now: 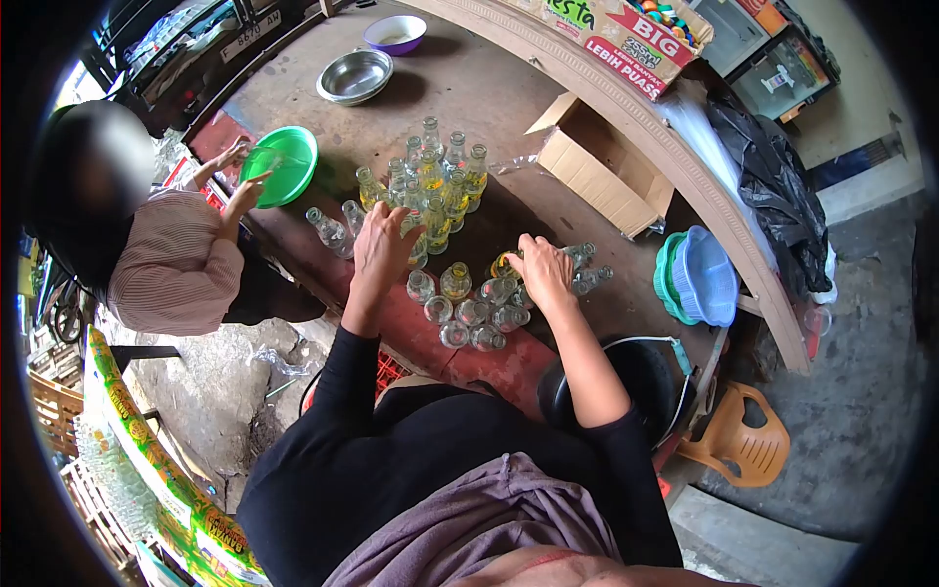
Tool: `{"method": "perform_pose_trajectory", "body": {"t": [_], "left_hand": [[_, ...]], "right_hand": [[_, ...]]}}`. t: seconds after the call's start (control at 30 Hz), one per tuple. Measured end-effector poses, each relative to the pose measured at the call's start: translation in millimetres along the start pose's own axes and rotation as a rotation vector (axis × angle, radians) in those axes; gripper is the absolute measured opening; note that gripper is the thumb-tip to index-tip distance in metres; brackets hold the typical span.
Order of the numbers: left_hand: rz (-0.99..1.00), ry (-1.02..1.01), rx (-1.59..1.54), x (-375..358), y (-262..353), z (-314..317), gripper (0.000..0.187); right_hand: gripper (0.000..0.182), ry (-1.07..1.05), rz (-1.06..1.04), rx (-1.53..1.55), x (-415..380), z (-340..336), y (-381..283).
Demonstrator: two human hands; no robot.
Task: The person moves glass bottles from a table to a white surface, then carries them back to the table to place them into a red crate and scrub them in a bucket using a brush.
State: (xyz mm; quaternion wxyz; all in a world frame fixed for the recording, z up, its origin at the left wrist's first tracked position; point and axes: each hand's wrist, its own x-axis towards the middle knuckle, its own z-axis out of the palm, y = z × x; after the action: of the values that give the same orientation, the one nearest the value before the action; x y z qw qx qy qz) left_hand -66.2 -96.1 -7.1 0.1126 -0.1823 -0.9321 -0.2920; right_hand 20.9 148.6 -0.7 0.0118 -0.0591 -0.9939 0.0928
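Two groups of glass bottles (456,201) crowd the brown table (435,83). My left hand (384,241), fingers curled, is at the back group; my right hand (544,268), fingers bent, is at the front one (whether either grips, I cannot tell). Another person's hands (246,194) are at a green basin (299,174).

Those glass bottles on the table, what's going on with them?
A person is handling glass bottles, several with yellow markings, gathered on a brown table. The right hand is at a yellow-marked bottle in the nearer group. The left hand is at the farther cluster; its grip is unclear. At the left, another person has both hands at a green basin.
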Motion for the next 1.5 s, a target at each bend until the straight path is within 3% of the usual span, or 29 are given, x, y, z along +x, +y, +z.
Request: {"method": "perform_pose_trajectory", "body": {"t": [0.2, 0.43, 0.63, 0.7, 0.77, 0.83, 0.87, 0.9, 0.97, 1.03, 1.1, 1.17, 1.2, 1.3, 1.37, 1.5], "left_hand": [[-0.011, 0.065, -0.034, -1.0, 10.6, -6.8, 0.039], [0.227, 0.229, -0.136, 5.4, 53.1, -33.3, 0.028], [0.537, 0.070, -0.530, -22.3, 113.7, -42.3, 0.026], [0.663, -0.036, -0.561, -31.1, 132.2, -41.1, 0.031], [0.761, -0.006, -0.631, -32.1, 157.2, -40.0, 0.028], [0.895, 0.004, -0.701, -32.3, 181.5, -51.1, 0.021], [0.967, -0.028, -0.774, -34.6, 191.6, -50.6, 0.015], [1.038, -0.061, -0.847, -38.6, 200.5, -48.8, 0.015], [1.164, -0.133, -0.889, -53.1, 208.0, -40.2, 0.018], [1.251, -0.298, -0.827, -68.8, 202.3, -27.7, 0.018], [1.232, -0.463, -0.756, -88.7, 183.5, -6.1, 0.018], [1.187, -0.594, -0.612, -95.2, 160.7, -4.1, 0.014], [1.161, -0.523, -0.661, -94.8, 148.4, 2.0, 0.013], [0.911, -0.501, -0.436, -72.7, 118.7, -3.1, 0.017], [0.884, -0.172, -0.375, -47.2, 98.0, -1.2, 0.019], [0.427, -0.015, -0.239, 3.5, 60.9, -25.5, 0.018]], "right_hand": [[0.045, 0.003, 0.051, 0.001, -7.3, -2.9, -2.2], [0.062, 0.025, 0.159, 0.090, -28.8, -44.8, -15.3], [0.049, 0.171, 0.007, 0.298, -85.0, -70.0, -33.3], [0.034, 0.096, 0.001, 0.389, -109.8, -66.5, -41.6], [0.022, -0.137, 0.041, 0.361, -136.2, -50.2, -46.2], [0.020, -0.100, -0.146, 0.546, -159.9, -6.0, -40.0], [0.023, -0.245, -0.110, 0.703, -168.5, -0.6, -46.1], [0.030, -0.265, -0.202, 0.798, -171.7, 11.6, -44.7], [0.029, -0.462, -0.107, 1.032, -190.7, 41.8, -35.0], [0.028, -0.406, -0.030, 1.119, -206.2, 49.8, -27.5], [0.027, -0.341, 0.057, 1.211, -219.9, 51.5, -22.4], [0.025, -0.075, 0.049, 0.916, -231.6, 50.1, -17.6], [0.027, -0.285, 0.109, 0.872, -239.0, 57.6, -6.2], [0.030, -0.239, 0.157, 0.989, -242.0, 42.2, -15.6], [0.031, -0.260, 0.173, 1.012, -241.1, 44.0, -14.6], [0.033, -0.279, 0.159, 1.050, -229.5, 24.3, -21.8]]}}
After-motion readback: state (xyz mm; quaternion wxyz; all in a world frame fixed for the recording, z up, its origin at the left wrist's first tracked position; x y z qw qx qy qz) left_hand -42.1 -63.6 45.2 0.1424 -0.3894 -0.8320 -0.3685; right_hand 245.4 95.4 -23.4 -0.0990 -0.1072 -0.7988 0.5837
